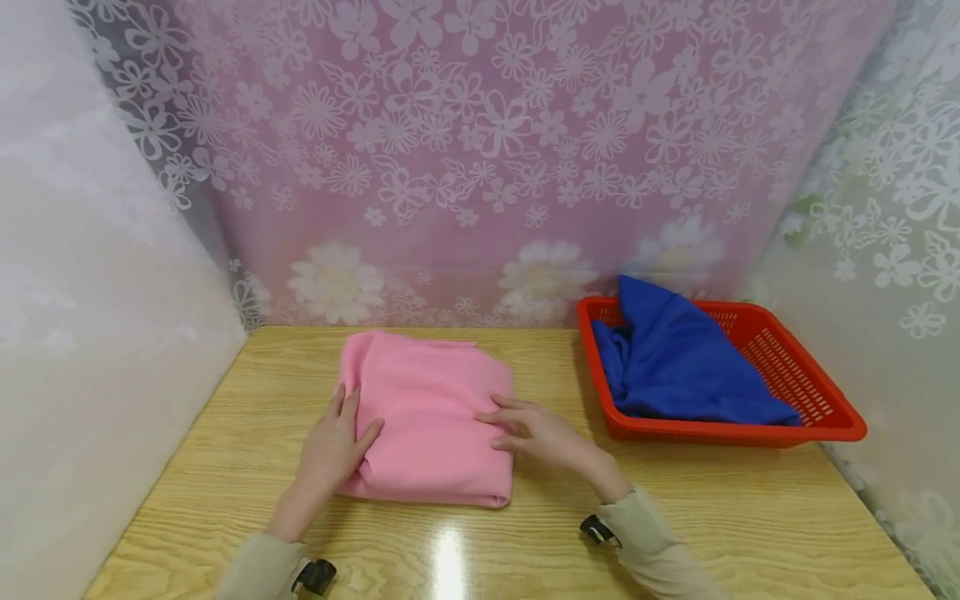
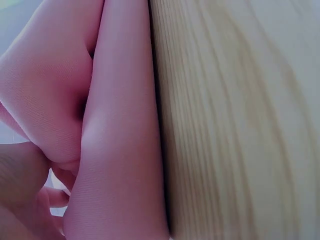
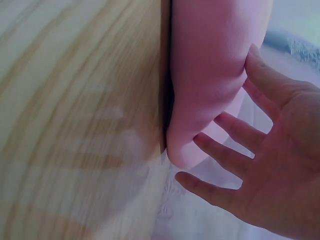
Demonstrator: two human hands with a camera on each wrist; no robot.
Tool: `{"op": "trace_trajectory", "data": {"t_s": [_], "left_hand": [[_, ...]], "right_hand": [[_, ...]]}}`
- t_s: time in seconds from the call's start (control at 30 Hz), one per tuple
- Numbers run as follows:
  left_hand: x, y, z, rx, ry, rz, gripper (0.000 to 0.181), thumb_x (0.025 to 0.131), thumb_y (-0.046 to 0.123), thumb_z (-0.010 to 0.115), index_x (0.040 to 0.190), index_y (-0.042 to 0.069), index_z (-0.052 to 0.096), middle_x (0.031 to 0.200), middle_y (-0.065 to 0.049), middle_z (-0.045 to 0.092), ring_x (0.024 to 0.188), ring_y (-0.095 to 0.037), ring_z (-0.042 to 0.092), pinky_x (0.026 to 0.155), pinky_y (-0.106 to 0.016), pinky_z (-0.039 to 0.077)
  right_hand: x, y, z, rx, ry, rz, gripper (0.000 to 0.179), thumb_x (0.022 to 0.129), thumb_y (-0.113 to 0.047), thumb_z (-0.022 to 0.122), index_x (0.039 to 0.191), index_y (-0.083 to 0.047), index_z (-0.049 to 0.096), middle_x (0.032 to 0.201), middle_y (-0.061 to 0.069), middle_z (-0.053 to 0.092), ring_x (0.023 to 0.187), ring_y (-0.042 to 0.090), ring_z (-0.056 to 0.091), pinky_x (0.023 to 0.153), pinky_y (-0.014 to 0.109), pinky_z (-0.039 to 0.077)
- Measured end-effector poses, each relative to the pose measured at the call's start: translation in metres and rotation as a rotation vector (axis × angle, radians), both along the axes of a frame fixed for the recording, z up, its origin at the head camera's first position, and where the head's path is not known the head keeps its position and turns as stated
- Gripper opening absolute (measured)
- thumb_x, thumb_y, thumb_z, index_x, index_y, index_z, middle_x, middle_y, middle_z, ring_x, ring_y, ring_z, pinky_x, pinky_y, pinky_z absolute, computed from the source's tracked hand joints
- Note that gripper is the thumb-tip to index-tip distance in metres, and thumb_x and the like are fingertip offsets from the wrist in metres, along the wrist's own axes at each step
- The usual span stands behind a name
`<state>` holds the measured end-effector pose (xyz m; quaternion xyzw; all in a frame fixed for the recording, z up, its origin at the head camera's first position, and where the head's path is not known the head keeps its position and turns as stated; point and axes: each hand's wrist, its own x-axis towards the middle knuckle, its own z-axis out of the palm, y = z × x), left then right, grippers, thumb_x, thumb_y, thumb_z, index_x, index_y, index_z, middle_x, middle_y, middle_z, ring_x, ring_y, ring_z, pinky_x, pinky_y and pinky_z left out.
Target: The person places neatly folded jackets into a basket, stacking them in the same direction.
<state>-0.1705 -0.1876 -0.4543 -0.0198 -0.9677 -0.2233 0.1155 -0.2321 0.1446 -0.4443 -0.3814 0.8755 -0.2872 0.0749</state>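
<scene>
A pink cloth, folded into a thick, roughly square bundle, lies on the wooden table. Along its left side rests my left hand, thumb on top and fingers spread toward the upper left edge. My right hand touches the right side with loosely extended fingers. In the right wrist view, the fingertips are spread along the cloth's edge. The left wrist view shows stacked folds close up, with part of my left hand at the lower left.
A red plastic basket stands at the right of the table, holding a blue cloth that rises above its rim. Flower-patterned curtains enclose the table at the back and both sides.
</scene>
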Motion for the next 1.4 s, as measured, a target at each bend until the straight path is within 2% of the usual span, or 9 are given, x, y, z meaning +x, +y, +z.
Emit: {"op": "trace_trajectory", "data": {"t_s": [0.23, 0.47, 0.63, 0.93, 1.13, 1.3, 1.4], "left_hand": [[-0.003, 0.029, -0.001, -0.002, 0.005, 0.008, 0.069, 0.098, 0.036, 0.066, 0.148, -0.006, 0.044, 0.150, -0.038, 0.038, 0.106, -0.057, 0.061, 0.084, -0.066, 0.052], [-0.002, 0.053, -0.002, -0.005, 0.015, 0.033, 0.066, 0.098, 0.034, 0.066, 0.148, -0.004, 0.045, 0.150, -0.036, 0.040, 0.100, -0.054, 0.063, 0.072, -0.063, 0.055], [-0.001, 0.064, -0.002, -0.011, 0.010, 0.040, 0.066, 0.099, 0.035, 0.065, 0.148, -0.004, 0.045, 0.149, -0.036, 0.041, 0.099, -0.053, 0.063, 0.067, -0.062, 0.056], [0.001, 0.069, -0.003, -0.012, 0.038, 0.042, 0.065, 0.099, 0.034, 0.066, 0.148, -0.002, 0.046, 0.148, -0.035, 0.042, 0.098, -0.050, 0.064, 0.062, -0.059, 0.056], [0.000, 0.072, -0.004, -0.004, 0.022, 0.039, 0.067, 0.098, 0.036, 0.066, 0.149, -0.002, 0.045, 0.150, -0.035, 0.041, 0.099, -0.050, 0.064, 0.064, -0.060, 0.056], [0.000, 0.066, -0.005, 0.012, -0.005, 0.005, 0.069, 0.100, 0.038, 0.064, 0.150, -0.004, 0.042, 0.151, -0.037, 0.038, 0.106, -0.054, 0.062, 0.069, -0.062, 0.056], [-0.001, 0.057, -0.005, 0.035, -0.032, -0.022, 0.071, 0.100, 0.040, 0.063, 0.152, -0.003, 0.040, 0.153, -0.037, 0.034, 0.103, -0.054, 0.063, 0.071, -0.060, 0.056]], "right_hand": [[0.002, 0.028, 0.004, 0.000, -0.036, -0.045, 0.044, 0.096, -0.032, 0.070, 0.139, -0.023, 0.065, 0.158, 0.012, 0.042, 0.141, 0.036, 0.044, 0.106, 0.053, 0.045], [0.005, 0.049, 0.005, 0.002, -0.034, -0.085, 0.043, 0.096, -0.033, 0.071, 0.138, -0.026, 0.066, 0.157, 0.011, 0.045, 0.140, 0.035, 0.047, 0.105, 0.054, 0.045], [0.007, 0.059, 0.006, -0.003, -0.054, -0.097, 0.043, 0.096, -0.030, 0.071, 0.138, -0.023, 0.066, 0.157, 0.013, 0.044, 0.138, 0.036, 0.048, 0.104, 0.053, 0.046], [0.007, 0.064, 0.002, -0.031, -0.073, -0.095, 0.044, 0.096, -0.028, 0.070, 0.139, -0.021, 0.065, 0.157, 0.015, 0.043, 0.141, 0.037, 0.044, 0.107, 0.055, 0.043], [0.008, 0.068, -0.002, -0.032, -0.077, -0.107, 0.044, 0.097, -0.031, 0.069, 0.140, -0.023, 0.064, 0.158, 0.013, 0.042, 0.142, 0.037, 0.043, 0.108, 0.055, 0.043], [0.012, 0.066, -0.003, -0.048, -0.080, -0.153, 0.044, 0.096, -0.029, 0.071, 0.139, -0.025, 0.065, 0.157, 0.011, 0.044, 0.141, 0.036, 0.045, 0.106, 0.053, 0.044], [0.017, 0.062, -0.004, -0.077, -0.092, -0.194, 0.043, 0.096, -0.029, 0.071, 0.139, -0.026, 0.065, 0.157, 0.011, 0.045, 0.141, 0.037, 0.044, 0.107, 0.056, 0.043]]}}
